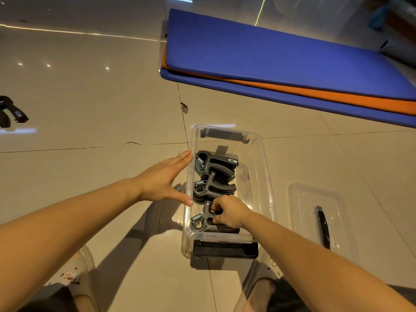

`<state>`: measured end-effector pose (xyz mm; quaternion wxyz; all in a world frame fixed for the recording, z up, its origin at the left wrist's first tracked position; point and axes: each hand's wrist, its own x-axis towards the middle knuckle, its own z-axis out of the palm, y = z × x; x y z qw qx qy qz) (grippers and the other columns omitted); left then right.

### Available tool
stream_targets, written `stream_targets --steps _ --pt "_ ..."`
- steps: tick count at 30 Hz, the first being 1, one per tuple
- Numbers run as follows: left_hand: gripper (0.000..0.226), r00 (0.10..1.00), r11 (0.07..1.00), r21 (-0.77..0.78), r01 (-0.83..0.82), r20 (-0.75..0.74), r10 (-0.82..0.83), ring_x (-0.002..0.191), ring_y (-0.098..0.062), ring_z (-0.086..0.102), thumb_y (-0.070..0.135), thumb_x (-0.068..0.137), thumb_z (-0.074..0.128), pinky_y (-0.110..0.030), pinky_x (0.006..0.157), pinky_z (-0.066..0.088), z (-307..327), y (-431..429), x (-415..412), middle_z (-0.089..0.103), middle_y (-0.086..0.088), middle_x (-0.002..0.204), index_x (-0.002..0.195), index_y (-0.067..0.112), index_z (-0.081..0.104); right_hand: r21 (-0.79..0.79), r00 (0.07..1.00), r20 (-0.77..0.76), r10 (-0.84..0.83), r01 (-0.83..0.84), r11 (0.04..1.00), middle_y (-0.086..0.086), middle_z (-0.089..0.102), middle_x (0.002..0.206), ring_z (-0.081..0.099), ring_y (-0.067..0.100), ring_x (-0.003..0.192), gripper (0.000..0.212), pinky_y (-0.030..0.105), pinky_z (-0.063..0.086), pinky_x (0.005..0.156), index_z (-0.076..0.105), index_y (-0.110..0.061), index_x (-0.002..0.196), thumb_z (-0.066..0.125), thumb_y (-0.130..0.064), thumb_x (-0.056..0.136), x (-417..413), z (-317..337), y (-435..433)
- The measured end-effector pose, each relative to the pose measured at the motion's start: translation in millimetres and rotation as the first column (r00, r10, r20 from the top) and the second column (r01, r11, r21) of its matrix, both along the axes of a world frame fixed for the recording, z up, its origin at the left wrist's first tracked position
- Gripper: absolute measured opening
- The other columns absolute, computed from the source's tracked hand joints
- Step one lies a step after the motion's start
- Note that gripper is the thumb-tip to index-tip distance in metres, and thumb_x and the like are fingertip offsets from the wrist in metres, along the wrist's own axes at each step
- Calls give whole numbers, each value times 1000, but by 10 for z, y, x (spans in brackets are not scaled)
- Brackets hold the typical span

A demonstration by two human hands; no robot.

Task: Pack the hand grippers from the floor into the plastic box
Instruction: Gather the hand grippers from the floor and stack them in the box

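Observation:
A clear plastic box [262, 167] stands on the tiled floor in front of me. Inside it lie three black hand grippers with steel springs: one at the far end [216, 164], one in the middle [213, 190], one nearest me [200, 220]. My right hand [229, 211] is inside the box and grips the nearest hand gripper by its handles. My left hand [166, 179] rests with straight fingers against the box's left wall. More black hand grippers [11, 111] lie on the floor at the far left.
The box's clear lid [319, 217] with a black latch lies on the floor to the right. A blue and orange mat [281, 64] covers the floor behind. My two feet in pale sandals [74, 271] flank the box's near end.

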<state>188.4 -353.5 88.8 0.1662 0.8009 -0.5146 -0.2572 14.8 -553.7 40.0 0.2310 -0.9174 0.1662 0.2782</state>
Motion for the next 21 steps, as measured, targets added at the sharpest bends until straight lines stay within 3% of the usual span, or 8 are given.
stream_targets --steps 6,8,11,15,21 --pt "129 996 997 64 -42 87 36 154 -18 2 86 65 61 -40 124 14 266 64 -112 -7 4 168 160 28 -4 57 951 211 -224 217 975 -1 71 101 66 18 96 22 39 57 90 72 -17 108 78 -24 88 93 505 -54" --pt "116 989 992 -12 -127 71 127 152 -20 17 81 70 62 -39 122 22 456 183 -172 11 1 167 160 28 11 112 901 302 -313 292 950 -2 70 100 66 17 96 18 38 57 90 72 -18 106 77 -21 90 143 783 12" --pt "84 961 962 -117 -246 101 258 134 -16 46 68 79 66 -33 109 40 803 486 -202 45 4 150 149 27 42 178 801 469 -372 327 928 -3 72 95 67 15 93 10 37 57 88 73 -18 101 74 -20 91 224 1259 224" --pt "53 925 927 -120 -356 93 367 112 -10 59 53 86 69 -33 96 51 1332 1015 -219 62 5 130 130 25 61 229 753 579 -314 219 948 -4 73 96 67 9 91 10 31 56 85 73 -17 103 70 -21 95 302 1905 751" --pt "50 861 862 -87 -500 60 505 105 -10 62 51 89 67 -30 91 53 1920 2256 -465 63 1 130 130 22 61 194 756 646 -106 -28 981 -3 73 97 68 12 93 14 37 58 90 71 -19 108 66 -27 97 411 2710 1904"
